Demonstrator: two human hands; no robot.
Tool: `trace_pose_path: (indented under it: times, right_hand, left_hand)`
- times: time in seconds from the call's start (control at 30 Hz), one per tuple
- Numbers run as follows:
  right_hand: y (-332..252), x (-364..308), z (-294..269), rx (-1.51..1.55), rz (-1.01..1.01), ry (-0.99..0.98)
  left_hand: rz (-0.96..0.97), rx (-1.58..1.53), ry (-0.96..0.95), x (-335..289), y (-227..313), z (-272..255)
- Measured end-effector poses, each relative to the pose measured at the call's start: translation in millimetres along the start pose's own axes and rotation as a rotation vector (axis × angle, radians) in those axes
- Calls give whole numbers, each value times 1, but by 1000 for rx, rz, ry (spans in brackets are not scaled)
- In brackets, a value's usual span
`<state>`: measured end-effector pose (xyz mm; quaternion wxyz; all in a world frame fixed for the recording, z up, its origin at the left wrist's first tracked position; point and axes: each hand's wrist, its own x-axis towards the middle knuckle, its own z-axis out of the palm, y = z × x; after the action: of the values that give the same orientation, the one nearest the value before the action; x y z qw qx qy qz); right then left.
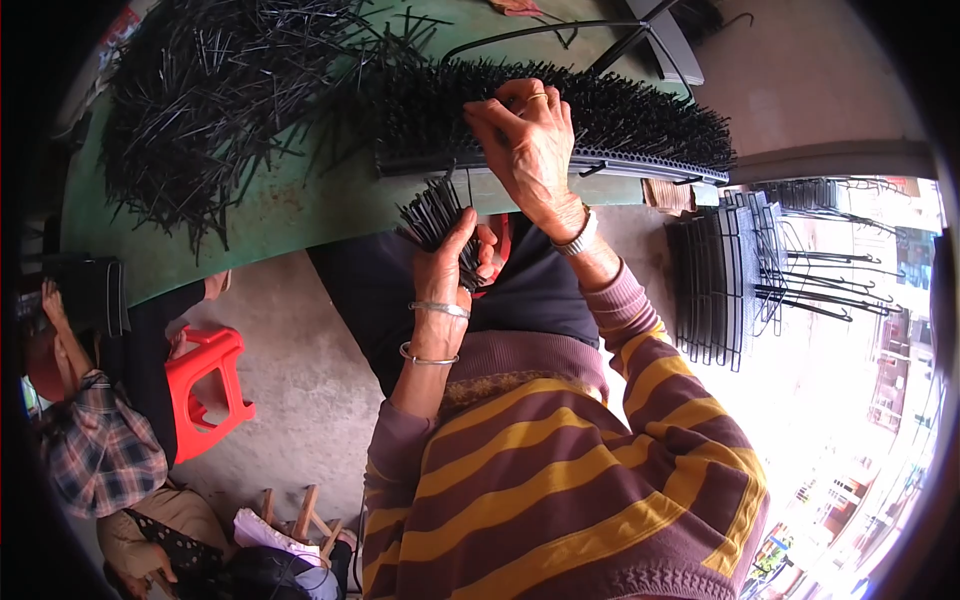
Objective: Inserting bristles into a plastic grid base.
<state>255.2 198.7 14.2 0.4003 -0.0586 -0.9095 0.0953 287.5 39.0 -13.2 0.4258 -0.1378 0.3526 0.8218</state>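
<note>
My left hand [450,255] is closed round a bundle of thin black sticks [430,212] in front of the table's near edge. Their ends fan out past my thumb. Above and to the right, my right hand [530,145] has its fingertips pinched together over a long perforated black rack [640,168]. Black sticks [630,110] stand upright and densely packed along it. Whatever lies between the right fingertips is too small or hidden to make out. A large loose heap of similar black sticks [215,90] spreads over the table's left part.
The green table [290,210] curves across the top. Bent black rods [630,45] rise behind the rack. Stacked black wire frames with hooks [720,280] stand on the right. At the left are a red plastic stool [235,350] and people seated nearby, one in a plaid sleeve [100,440].
</note>
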Motion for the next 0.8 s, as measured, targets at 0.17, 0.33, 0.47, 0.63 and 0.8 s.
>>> trace_pose_path:
  times: [0.17, 0.33, 0.47, 0.63, 0.8]
  right_hand:
    - [5, 0, 0, 50, 4, -61]
    - [1, -2, 2, -129, -4, -122]
    - [5, -8, -21, 302, 131, -134]
    - [3, -13, -52, 811, 497, -705]
    - [4, -10, -53, 896, 601, -656]
  left_hand:
    - [4, 11, 41, -1, -1, 5]
    - [9, 2, 18, 2, -5, 4]
    - [60, 13, 45, 3, -8, 1]
    - [9, 67, 8, 2, -2, 6]
    - [-9, -26, 81, 8, -10, 0]
